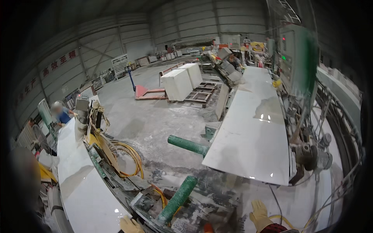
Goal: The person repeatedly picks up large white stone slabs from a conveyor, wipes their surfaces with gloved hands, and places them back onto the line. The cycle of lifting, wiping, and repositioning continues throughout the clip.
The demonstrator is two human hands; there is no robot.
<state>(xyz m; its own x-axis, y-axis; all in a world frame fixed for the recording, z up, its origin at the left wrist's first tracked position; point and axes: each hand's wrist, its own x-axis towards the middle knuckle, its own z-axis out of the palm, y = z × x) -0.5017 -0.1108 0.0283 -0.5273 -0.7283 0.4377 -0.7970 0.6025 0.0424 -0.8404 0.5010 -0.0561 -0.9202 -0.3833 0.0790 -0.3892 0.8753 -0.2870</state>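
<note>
Free floor (155, 122) between the white slabs (248, 132), two green pipes (179, 199) in the way.

White, green, yellow and red

The left hand (131, 225) and right hand (259, 215) wear pale yellow gloves. The left slab (87, 196) is white with a greyish patch, and so is the right slab (246, 132). The near pipe (178, 199) is green with pale specks. The looped hose (138, 160) is yellow. The low cart (142, 92) is pinkish red.
</note>
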